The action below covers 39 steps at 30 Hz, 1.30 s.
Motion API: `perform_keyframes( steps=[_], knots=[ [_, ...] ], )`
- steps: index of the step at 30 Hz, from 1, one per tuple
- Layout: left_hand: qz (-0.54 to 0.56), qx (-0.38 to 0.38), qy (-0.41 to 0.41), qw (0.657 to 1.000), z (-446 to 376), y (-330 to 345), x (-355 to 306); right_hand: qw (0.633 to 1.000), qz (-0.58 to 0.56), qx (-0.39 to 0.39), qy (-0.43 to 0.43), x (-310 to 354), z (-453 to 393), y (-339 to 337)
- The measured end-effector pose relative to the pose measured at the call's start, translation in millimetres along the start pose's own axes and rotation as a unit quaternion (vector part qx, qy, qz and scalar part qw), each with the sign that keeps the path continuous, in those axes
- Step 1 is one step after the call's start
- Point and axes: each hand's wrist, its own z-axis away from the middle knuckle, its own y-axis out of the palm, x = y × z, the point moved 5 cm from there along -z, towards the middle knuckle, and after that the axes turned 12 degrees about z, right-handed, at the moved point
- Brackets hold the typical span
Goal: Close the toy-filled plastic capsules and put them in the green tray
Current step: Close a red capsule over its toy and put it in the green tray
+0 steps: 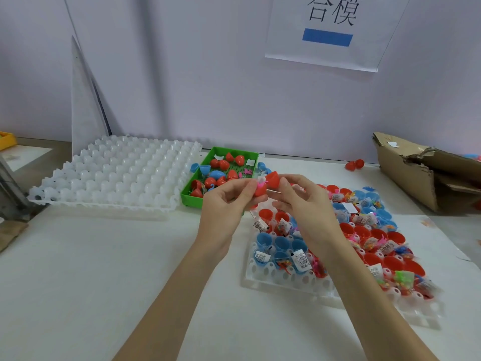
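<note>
Between both hands, above the table's middle, I hold a red capsule. My left hand (229, 201) grips its lower half (260, 190), from which a pink toy sticks out. My right hand (299, 201) pinches the red lid half (272, 179), tilted against the lower one and not seated. Just behind my hands lies the green tray (194, 198), holding several red and blue capsules and loose bits. Under my right arm, a white holder (286, 280) carries several open red and blue capsule halves filled with toys and paper slips.
A large empty white moulded tray (117, 173) lies at the left. A torn cardboard box (416, 173) sits at the right rear, with a red capsule (354, 164) beside it. Two blue capsule halves (199, 168) rest left of the green tray. The wall stands close behind.
</note>
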Motion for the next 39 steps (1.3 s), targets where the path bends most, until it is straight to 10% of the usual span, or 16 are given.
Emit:
perform_keyframes(
  steps=[9, 20, 39],
  knots=[
    [-0.025, 0.042, -0.012, 0.999, 2.0, 6.4, -1.7, 0.982, -0.172, 0.081, -0.003, 7.1, 5.5, 2.2],
    [-0.026, 0.027, -0.029, 0.999, 0.9, 0.9, 0.8, 0.994, -0.014, 0.056, -0.095, 13.2, 10.3, 7.0],
    [-0.047, -0.068, 0.004, 0.997, 1.5, -1.9, 2.0, 0.986, -0.141, 0.073, -0.041, 6.3, 16.5, 17.0]
  ],
)
